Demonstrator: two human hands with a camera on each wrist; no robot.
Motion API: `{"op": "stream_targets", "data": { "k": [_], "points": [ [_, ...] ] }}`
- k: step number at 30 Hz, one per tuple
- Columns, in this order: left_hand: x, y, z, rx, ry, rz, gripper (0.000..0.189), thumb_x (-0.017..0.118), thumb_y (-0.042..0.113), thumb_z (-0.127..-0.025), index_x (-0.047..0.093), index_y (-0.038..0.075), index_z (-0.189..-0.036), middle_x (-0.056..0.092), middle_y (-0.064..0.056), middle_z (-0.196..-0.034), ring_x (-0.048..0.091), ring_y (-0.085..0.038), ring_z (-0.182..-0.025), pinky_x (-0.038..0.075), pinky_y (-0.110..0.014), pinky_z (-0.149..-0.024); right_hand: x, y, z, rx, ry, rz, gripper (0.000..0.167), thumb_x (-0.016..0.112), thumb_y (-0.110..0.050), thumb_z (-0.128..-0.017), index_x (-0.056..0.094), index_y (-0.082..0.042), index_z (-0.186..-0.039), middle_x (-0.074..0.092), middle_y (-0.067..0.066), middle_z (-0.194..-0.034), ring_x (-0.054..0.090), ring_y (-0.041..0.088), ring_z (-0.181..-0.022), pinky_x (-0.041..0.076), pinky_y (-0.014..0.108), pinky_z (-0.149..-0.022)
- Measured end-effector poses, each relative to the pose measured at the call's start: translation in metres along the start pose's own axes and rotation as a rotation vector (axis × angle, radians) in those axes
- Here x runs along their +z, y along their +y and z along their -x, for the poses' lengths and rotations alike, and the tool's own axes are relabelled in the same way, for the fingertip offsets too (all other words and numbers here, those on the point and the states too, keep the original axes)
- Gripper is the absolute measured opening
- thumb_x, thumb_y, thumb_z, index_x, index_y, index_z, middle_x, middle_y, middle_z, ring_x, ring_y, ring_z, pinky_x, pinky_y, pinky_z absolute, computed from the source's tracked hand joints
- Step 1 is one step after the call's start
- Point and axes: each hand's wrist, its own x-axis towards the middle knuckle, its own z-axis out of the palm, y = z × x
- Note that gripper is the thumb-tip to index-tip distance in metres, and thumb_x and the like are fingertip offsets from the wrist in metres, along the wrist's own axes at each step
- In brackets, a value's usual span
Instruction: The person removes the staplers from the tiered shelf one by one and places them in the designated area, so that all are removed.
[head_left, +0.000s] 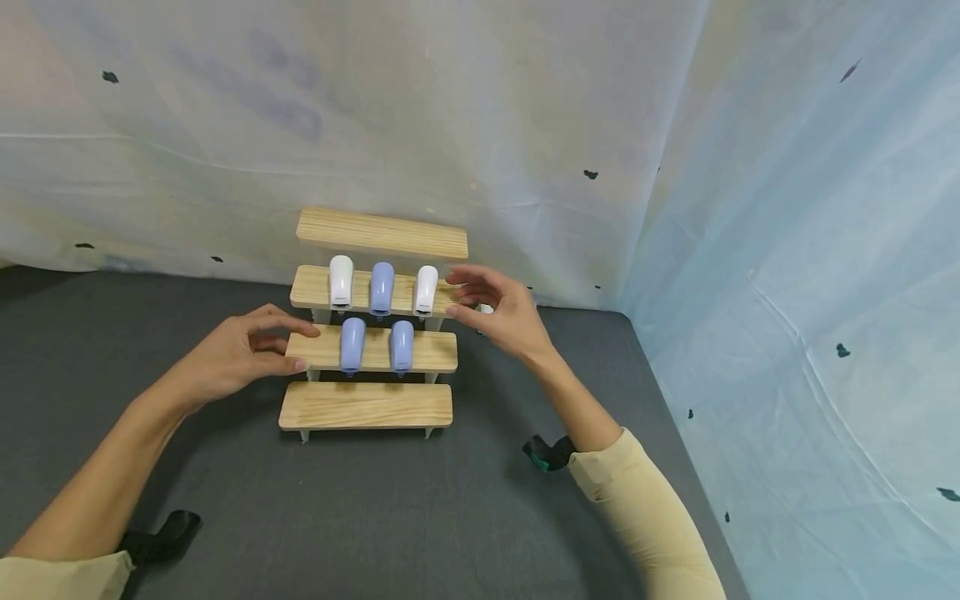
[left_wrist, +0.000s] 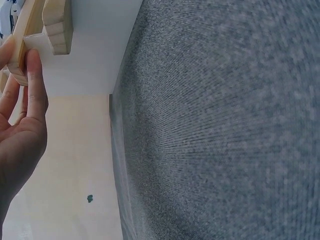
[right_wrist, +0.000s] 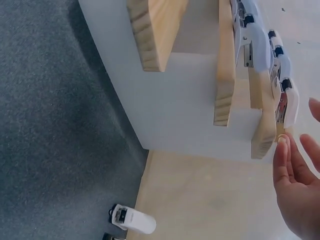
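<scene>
A tiered wooden display stand (head_left: pixel 366 407) holds white and lavender staplers. On the third step from the front sit a white stapler (head_left: pixel 341 282), a lavender one (head_left: pixel 381 287) and another white one (head_left: pixel 425 290). Two lavender staplers, left (head_left: pixel 352 343) and right (head_left: pixel 402 346), rest one step lower. My left hand (head_left: pixel 243 350) pinches the left end of that lower step's board (left_wrist: pixel 19 62) between thumb and fingers. With fingers loosely bent, my right hand (head_left: pixel 504 315) is at the third step's right end, beside the white stapler; whether it touches the board is unclear.
Another white stapler (right_wrist: pixel 137 220) lies on the dark grey tabletop (head_left: pixel 360 517) right of the stand, mostly hidden by my right hand in the head view. Pale patterned cloth (head_left: pixel 480 108) hangs behind the stand and along the right side.
</scene>
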Motion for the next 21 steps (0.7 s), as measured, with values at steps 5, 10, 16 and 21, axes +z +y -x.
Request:
{"op": "stream_targets", "data": {
  "k": [5,10,16,21],
  "points": [
    [0.001,0.0,-0.001,0.004,0.003,-0.005,0.044,0.075,0.027,-0.092,0.063,0.011,-0.13,0.045,-0.008,-0.126,0.063,-0.021,-0.091,0.053,-0.028,-0.073,0.003,0.0,-0.003,0.021,-0.005,-0.008,0.048,0.07,0.008,-0.088,0.054,0.013,-0.132,0.059,0.033,-0.123,0.059,0.048,-0.105,0.049,0.055,-0.094],
    [0.001,-0.001,-0.002,-0.001,0.004,-0.014,0.044,0.075,0.029,-0.091,0.063,0.012,-0.13,0.046,-0.008,-0.126,0.063,-0.02,-0.091,0.053,-0.028,-0.072,0.004,0.016,-0.006,0.037,-0.004,0.02,0.05,0.074,0.003,-0.087,0.055,0.008,-0.133,0.06,0.028,-0.126,0.061,0.043,-0.106,0.05,0.052,-0.094],
    [-0.001,-0.003,-0.002,-0.018,-0.001,-0.018,0.045,0.075,0.03,-0.091,0.063,0.014,-0.131,0.045,-0.007,-0.128,0.062,-0.02,-0.093,0.053,-0.03,-0.073,0.006,0.032,-0.011,0.061,-0.017,0.095,0.055,0.078,-0.01,-0.087,0.057,-0.007,-0.138,0.063,0.011,-0.129,0.064,0.025,-0.107,0.052,0.038,-0.093],
    [0.0,-0.005,-0.002,-0.016,-0.004,-0.01,0.045,0.075,0.029,-0.091,0.062,0.013,-0.131,0.045,-0.007,-0.127,0.062,-0.02,-0.093,0.054,-0.03,-0.073,0.01,0.032,-0.014,0.075,-0.019,0.146,0.059,0.08,-0.016,-0.086,0.057,-0.012,-0.14,0.063,0.003,-0.129,0.064,0.018,-0.106,0.051,0.032,-0.089]
  ]
}}
